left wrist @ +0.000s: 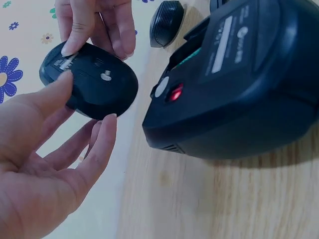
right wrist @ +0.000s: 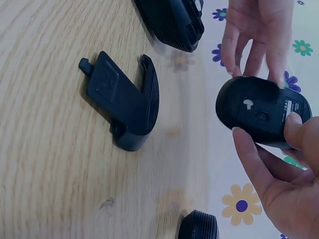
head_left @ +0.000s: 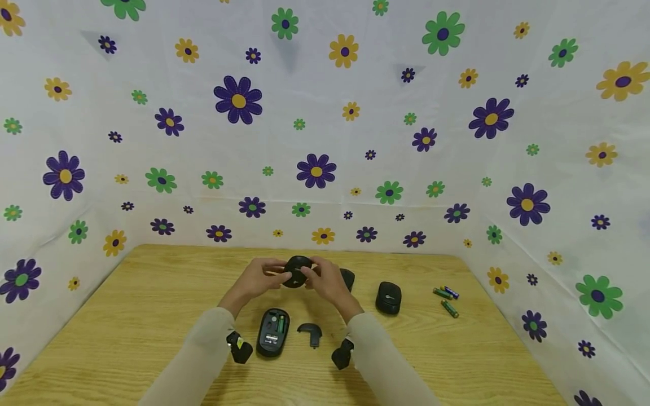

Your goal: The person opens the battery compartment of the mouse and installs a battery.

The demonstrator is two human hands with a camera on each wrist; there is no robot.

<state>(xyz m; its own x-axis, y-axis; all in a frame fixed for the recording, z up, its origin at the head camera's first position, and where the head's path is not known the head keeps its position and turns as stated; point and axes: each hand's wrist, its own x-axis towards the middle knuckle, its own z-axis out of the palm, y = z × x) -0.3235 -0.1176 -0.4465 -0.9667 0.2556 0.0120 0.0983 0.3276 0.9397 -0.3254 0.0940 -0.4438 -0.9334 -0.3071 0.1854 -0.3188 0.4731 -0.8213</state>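
Above the far part of the table, both hands hold a black computer mouse [head_left: 294, 276] with its underside turned toward me. My left hand [head_left: 261, 280] grips its left edge between thumb and fingers. On the opposite side, my right hand [head_left: 326, 278] pinches the mouse, its thumb across the underside. Nearer me lies a second mouse [head_left: 271, 341], upside down, its battery compartment uncovered with a green battery [head_left: 281, 323] inside; a red light [left wrist: 176, 92] shows on it in the left wrist view. Beside it rests a loose curved black battery cover [right wrist: 119, 92].
A black mouse [head_left: 389, 298] stands on the table to the right. Another dark mouse [head_left: 348, 277] is partly hidden behind my right hand. Farther right lie green batteries [head_left: 449, 308] and a blue battery [head_left: 451, 292]. Flower-patterned white cloth [head_left: 284, 141] encloses the wooden table [head_left: 167, 316].
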